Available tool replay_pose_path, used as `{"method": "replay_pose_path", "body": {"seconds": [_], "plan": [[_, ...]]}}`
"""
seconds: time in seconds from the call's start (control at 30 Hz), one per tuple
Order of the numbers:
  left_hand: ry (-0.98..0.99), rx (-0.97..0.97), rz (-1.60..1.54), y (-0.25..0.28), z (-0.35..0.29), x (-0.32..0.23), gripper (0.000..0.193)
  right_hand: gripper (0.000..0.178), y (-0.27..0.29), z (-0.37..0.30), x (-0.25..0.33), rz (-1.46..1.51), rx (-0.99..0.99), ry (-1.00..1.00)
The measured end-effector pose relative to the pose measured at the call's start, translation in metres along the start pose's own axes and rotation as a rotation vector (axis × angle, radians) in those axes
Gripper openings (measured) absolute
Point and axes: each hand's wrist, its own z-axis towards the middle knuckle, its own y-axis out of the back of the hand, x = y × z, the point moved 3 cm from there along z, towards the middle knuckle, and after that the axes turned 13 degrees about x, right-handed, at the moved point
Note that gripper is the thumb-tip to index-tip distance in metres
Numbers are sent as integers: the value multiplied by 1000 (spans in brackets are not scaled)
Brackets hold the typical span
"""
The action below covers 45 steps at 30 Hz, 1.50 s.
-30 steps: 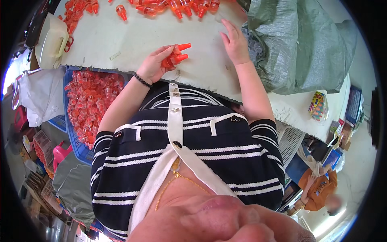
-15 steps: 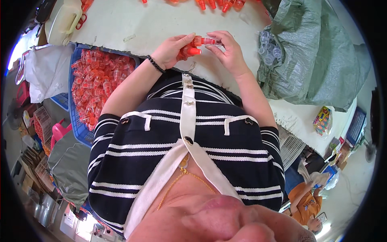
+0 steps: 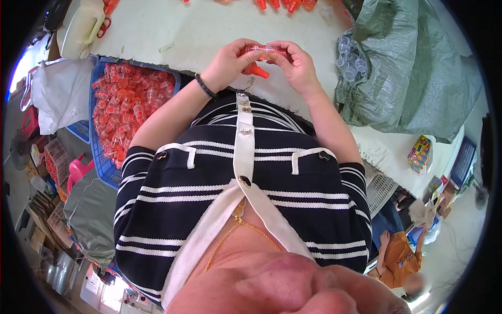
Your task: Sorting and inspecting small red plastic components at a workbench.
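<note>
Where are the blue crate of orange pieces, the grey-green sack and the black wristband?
blue crate (image 3: 98, 162): head view, on its blue wall at the lower left edge.
grey-green sack (image 3: 418, 73): head view, middle of its crumpled side.
black wristband (image 3: 205, 87): head view, on the band across the left wrist.

Between my hands and the far row of orange pieces (image 3: 282, 4) the pale tabletop (image 3: 209, 29) lies bare, so I could reach straight ahead there. To the right, the grey-green woven sack (image 3: 418, 68) bulks up on the table and blocks that side, with a cluster of small clear caps (image 3: 349, 55) just beside it. To the left, the blue crate (image 3: 99, 157) full of orange pieces sits below the table edge, open from above. At far left a cream jug (image 3: 78, 26) stands in the corner.
</note>
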Motion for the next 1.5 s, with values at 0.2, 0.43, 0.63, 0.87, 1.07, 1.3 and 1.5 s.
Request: {"method": "replay_pose_path", "body": {"seconds": [0.2, 0.43, 0.63, 0.87, 1.07, 1.3, 1.5], "plan": [[-521, -193, 944, -8, -9, -24, 29, 24, 2, 3, -3, 205, -18, -200], [-36, -152, -306, 13, 2, -2, 33, 40, 96, 36, 33, -1407, -508, 214], [39, -230, -470, 8, 5, -11, 35, 35, 132, 59, 30, -1685, -481, -266], [-18, -281, -244, 22, 7, -6, 41, 36, 41, 32, 41, -783, -15, 186], [36, -269, -135, 11, 11, -13, 34, 36, -9, 18, 44, -665, 156, 169], [85, -249, -88, 7, 8, -13, 32, 31, -19, 19, 34, -764, 139, 282], [-500, -395, 779, 1, -7, -27, 34, 27, -23, 14, 4, 103, 60, -197]]}}
